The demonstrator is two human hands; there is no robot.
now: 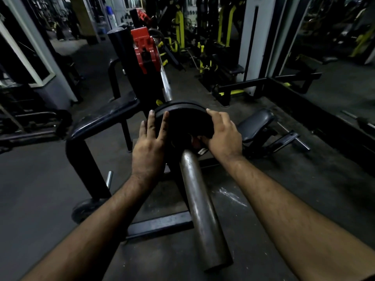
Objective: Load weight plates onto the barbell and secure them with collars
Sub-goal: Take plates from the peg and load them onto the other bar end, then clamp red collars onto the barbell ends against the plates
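1. Dim gym space surrounds the scene, with a dark rubber floor [40,179] and yellow-framed machines [179,29] standing in the background.
2. Running from the bottom of the view away toward the rack is the barbell [200,209], its thick steel sleeve in the foreground and its thinner shaft beyond.
3. A black weight plate [180,116] sits on the sleeve, upright, with its face toward the camera; what looks like a second plate edge shows just behind it.
4. The left hand [149,145] lies against the plate's left rim with the fingers [151,123] stretched out nearly flat, pressing rather than wrapped around it.
5. The right hand [222,134] grips the plate's right rim, fingers curled over the upper edge and the thumb tucked in near the plate's middle beside the sleeve.
6. A red collar [145,51] sits farther along the bar near a black rack upright [121,49], well apart from the hands.
7. To the left stands a black padded frame [97,120], close beside the plate.
8. To the right, a black padded seat [256,122] rests low near the floor, behind the right hand.
9. A small dark plate [85,207] leans near the base of the frame on the floor, at lower left.
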